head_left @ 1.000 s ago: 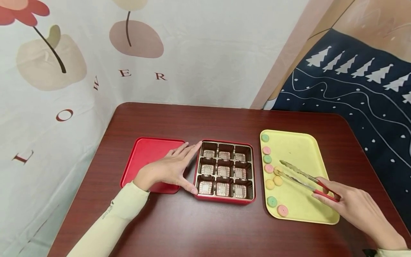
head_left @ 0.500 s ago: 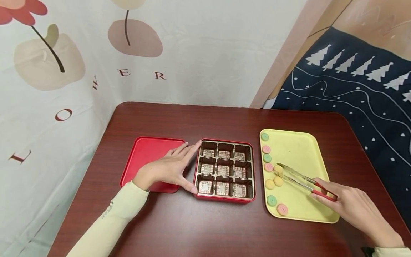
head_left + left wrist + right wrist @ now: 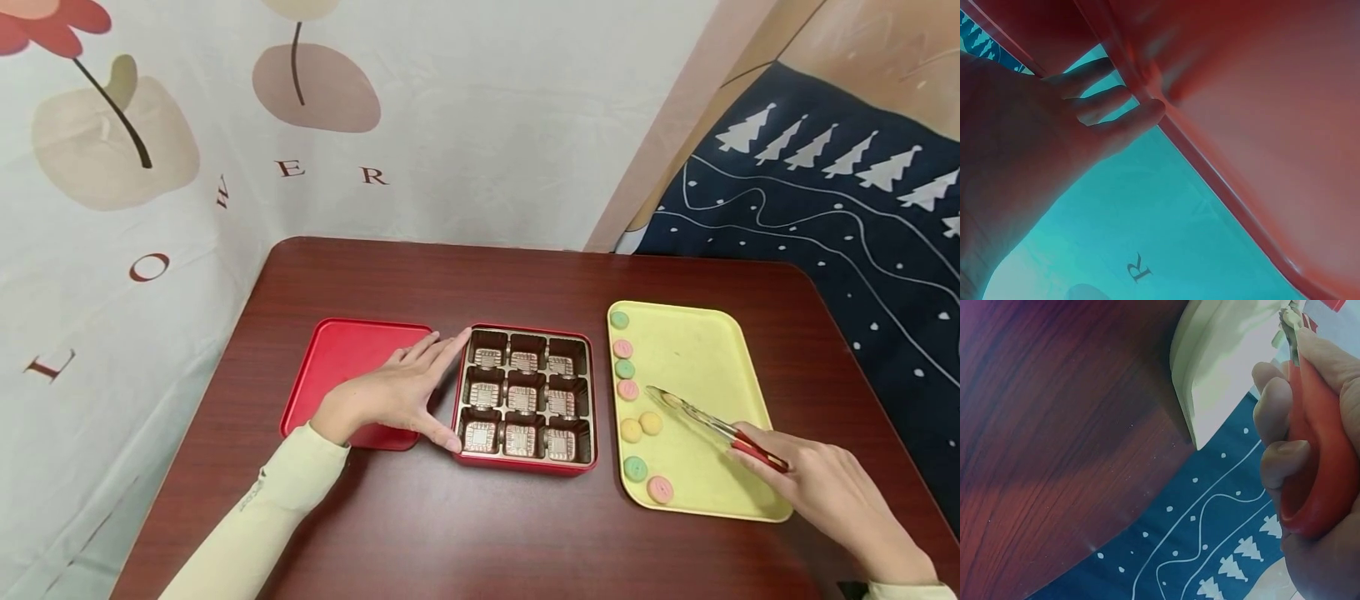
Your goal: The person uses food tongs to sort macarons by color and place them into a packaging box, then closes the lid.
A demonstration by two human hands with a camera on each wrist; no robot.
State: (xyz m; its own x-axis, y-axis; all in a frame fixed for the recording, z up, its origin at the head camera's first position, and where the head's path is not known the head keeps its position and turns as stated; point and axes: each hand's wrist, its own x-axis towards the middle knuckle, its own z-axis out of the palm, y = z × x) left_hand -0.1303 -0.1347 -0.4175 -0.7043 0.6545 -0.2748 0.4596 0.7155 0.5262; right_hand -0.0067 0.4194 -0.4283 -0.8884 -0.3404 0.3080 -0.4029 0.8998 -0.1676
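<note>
My left hand stretches thumb and fingers along the left side of a red square box, touching its two left corners. Inside the box sits a brown divided insert with bare compartments. My right hand grips metal tongs by their red handles; fingers curl round the handle in the right wrist view. The tongs' arms are pressed together over a yellow tray. Something yellowish shows near the tips; whether it is a cookie is unclear. Green, pink and yellow round cookies lie along the tray's left side.
A red lid lies left of the box, partly under my left hand. All stands on a dark red wooden table. A white printed curtain and a navy cloth with white trees hang behind.
The tongs' arms have closed together at the tray's left side. The upper yellow cookie beside the tips no longer shows in its earlier place. My left hand has stayed at the box.
</note>
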